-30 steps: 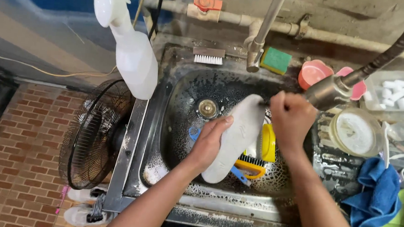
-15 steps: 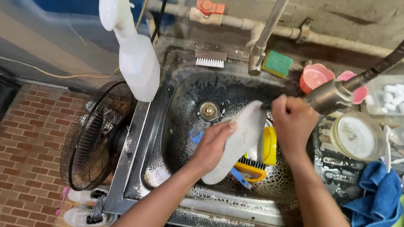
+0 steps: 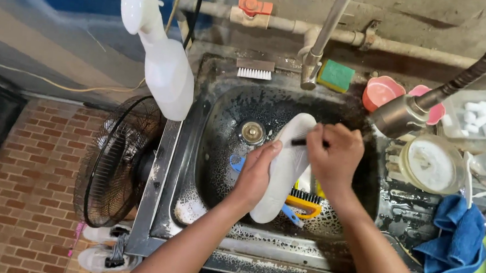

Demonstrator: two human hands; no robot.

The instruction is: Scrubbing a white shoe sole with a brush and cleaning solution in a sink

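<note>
Over the dark metal sink (image 3: 221, 123) my left hand (image 3: 256, 174) grips a white shoe insole (image 3: 285, 162) by its left edge, holding it tilted with the toe end up. My right hand (image 3: 335, 157) is closed on a small dark brush (image 3: 300, 140) whose tip rests against the insole's upper part. Below the insole a yellow scrubbing brush (image 3: 306, 199) lies in the basin, partly hidden. The drain (image 3: 253, 132) sits just left of the insole.
A white spray bottle (image 3: 162, 62) stands at the sink's left corner. A white brush (image 3: 254, 69), a green sponge (image 3: 336, 76) and pink cups (image 3: 383, 92) line the back rim. A flexible hose sprayer (image 3: 404, 113) hangs at right. Blue cloth (image 3: 455, 237) lies right; a fan (image 3: 116, 162) stands on the floor.
My right hand has shifted slightly along the insole's top with the small brush. The left hand keeps its hold on the insole in much the same place.
</note>
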